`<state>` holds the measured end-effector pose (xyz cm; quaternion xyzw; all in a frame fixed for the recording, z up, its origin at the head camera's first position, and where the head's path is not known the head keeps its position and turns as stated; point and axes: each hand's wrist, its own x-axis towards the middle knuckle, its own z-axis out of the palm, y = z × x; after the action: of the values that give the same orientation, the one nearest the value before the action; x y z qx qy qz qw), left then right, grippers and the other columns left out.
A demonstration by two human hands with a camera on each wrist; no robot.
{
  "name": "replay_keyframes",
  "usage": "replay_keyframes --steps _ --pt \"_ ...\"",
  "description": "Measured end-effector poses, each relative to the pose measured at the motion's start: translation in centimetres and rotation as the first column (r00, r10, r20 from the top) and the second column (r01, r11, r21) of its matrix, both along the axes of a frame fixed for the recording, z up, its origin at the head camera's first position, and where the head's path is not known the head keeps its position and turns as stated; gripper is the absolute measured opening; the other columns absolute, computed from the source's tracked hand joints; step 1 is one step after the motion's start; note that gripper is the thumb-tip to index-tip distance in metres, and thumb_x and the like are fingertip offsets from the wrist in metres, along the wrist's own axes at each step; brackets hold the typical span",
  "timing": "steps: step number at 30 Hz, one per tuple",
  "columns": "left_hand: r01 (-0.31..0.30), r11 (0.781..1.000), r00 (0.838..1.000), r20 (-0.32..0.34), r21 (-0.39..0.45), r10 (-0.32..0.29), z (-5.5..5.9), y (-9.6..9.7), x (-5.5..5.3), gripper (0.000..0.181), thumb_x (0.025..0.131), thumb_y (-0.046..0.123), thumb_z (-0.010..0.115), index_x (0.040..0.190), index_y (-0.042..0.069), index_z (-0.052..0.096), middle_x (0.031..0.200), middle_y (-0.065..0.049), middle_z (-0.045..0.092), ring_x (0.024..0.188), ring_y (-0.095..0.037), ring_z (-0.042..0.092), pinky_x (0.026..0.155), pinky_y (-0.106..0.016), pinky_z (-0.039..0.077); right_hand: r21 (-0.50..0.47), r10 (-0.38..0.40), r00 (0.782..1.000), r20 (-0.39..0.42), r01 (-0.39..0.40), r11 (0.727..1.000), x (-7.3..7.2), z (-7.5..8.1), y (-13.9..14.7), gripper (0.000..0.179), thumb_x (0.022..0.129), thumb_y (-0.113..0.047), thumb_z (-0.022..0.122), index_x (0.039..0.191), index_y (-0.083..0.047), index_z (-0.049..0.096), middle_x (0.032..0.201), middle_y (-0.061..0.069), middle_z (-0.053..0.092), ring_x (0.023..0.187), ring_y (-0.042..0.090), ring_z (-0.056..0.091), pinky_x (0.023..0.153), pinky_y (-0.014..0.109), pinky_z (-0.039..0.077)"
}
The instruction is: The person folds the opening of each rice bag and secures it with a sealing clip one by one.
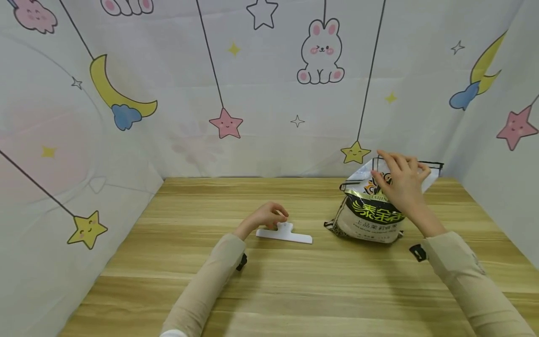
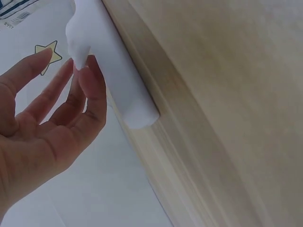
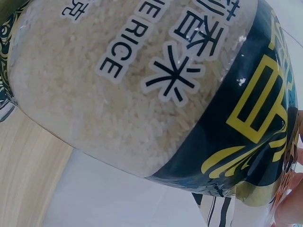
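Note:
A white bar clip [image 1: 290,236] with a rounded handle lies on the wooden table. My left hand [image 1: 269,215] reaches over it; in the left wrist view the fingertips [image 2: 94,71] meet the handle, while the thumb stands apart from it. To the right, a clear-fronted rice bag [image 1: 366,224] with a dark band and white top sits upright, its top slanting back. My right hand [image 1: 404,185] lies against that top part with fingers spread. In the right wrist view, rice grains show through the bag [image 3: 118,109], and only a bit of the fingers [image 3: 291,203] appears at the edge.
The wooden table [image 1: 294,290] runs up to a white cloth backdrop [image 1: 269,84] printed with stars, moons and a rabbit. Similar cloth walls rise at left and right. Dark wrist-worn devices [image 1: 418,252] show by both cuffs.

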<state>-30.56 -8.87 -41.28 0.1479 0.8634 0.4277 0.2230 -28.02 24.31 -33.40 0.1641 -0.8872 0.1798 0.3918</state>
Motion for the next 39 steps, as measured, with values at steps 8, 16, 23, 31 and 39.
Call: replay_keyframes --steps 8,16,23,31,39 --pt "0.024 0.999 1.000 -0.010 0.034 -0.023 0.02 -0.16 0.22 0.022 0.076 0.003 0.067 0.097 -0.002 0.064 0.093 -0.016 0.065 0.059 -0.010 0.054 0.052 -0.024 0.049 -0.002 0.002 1.000 0.007 -0.002 1.000 -0.01 -0.01 -0.02 0.051 0.079 -0.016 0.066 0.126 -0.007 0.048 0.113 0.022 0.052 0.096 0.039 0.037 0.086 0.060 0.012" --pt "0.067 0.997 0.997 -0.037 0.034 -0.066 -0.35 -0.19 0.25 0.010 0.071 -0.003 0.069 0.080 -0.005 0.065 0.078 -0.010 0.065 0.054 -0.012 0.055 0.053 -0.028 0.052 0.001 0.003 1.000 -0.003 -0.003 1.000 -0.10 -0.08 0.13 0.051 0.079 -0.016 0.066 0.126 -0.007 0.048 0.113 0.022 0.052 0.096 0.039 0.038 0.086 0.060 0.012" --pt "0.073 0.997 0.996 -0.056 0.018 -0.072 -0.21 -0.18 0.52 0.010 0.072 -0.003 0.068 0.080 -0.006 0.064 0.086 -0.014 0.067 0.062 -0.010 0.056 0.057 -0.029 0.054 0.001 0.004 1.000 -0.011 -0.004 1.000 -0.07 -0.18 0.22 0.051 0.079 -0.015 0.066 0.126 -0.007 0.048 0.113 0.022 0.052 0.095 0.039 0.037 0.085 0.061 0.013" --pt "0.079 0.997 0.990 -0.111 -0.020 -0.081 -0.22 -0.33 0.52 0.007 0.073 0.001 0.069 0.078 -0.003 0.066 0.087 -0.012 0.068 0.078 -0.011 0.057 0.060 -0.020 0.049 -0.004 0.008 1.000 -0.005 -0.008 1.000 -0.16 -0.21 0.18 0.051 0.079 -0.015 0.066 0.127 -0.008 0.047 0.113 0.022 0.052 0.095 0.039 0.037 0.086 0.060 0.011" --pt "0.073 0.997 0.994 -0.084 -0.017 -0.074 -0.20 -0.29 0.60 0.006 0.075 0.002 0.068 0.078 -0.002 0.065 0.085 -0.011 0.067 0.069 -0.008 0.054 0.057 -0.021 0.048 -0.002 0.008 1.000 -0.016 -0.008 1.000 -0.20 -0.25 0.17 0.051 0.079 -0.015 0.066 0.126 -0.007 0.048 0.112 0.022 0.052 0.094 0.039 0.037 0.085 0.060 0.011"
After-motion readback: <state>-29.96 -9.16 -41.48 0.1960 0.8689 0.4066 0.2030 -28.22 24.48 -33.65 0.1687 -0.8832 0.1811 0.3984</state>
